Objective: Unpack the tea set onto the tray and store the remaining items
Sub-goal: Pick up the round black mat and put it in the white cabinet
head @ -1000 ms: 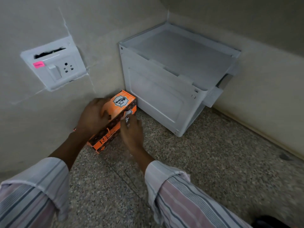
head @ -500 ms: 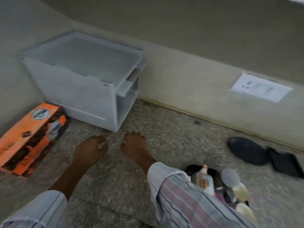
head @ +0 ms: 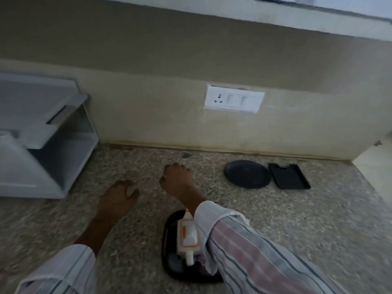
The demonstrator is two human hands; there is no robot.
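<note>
A black tray (head: pixel 165 240) lies on the speckled counter near the front, partly under my right sleeve. On it stands a white and orange teapot (head: pixel 187 236); other items on the tray are hidden by the sleeve. My right hand (head: pixel 177 180) hovers over the counter beyond the tray, fingers loosely curled, holding nothing. My left hand (head: pixel 118 197) hovers to its left, fingers apart and empty. The orange box is out of view.
A white plastic storage unit (head: pixel 42 143) stands at the left against the wall. A round black plate (head: pixel 247 174) and a small black rectangular tray (head: pixel 288 176) lie at the back right. A white wall socket (head: pixel 233 101) sits above the counter.
Both hands let go of the orange box beside the storage unit and drew back. The view swung right, so the box left the frame and the tray with the teapot came in.
</note>
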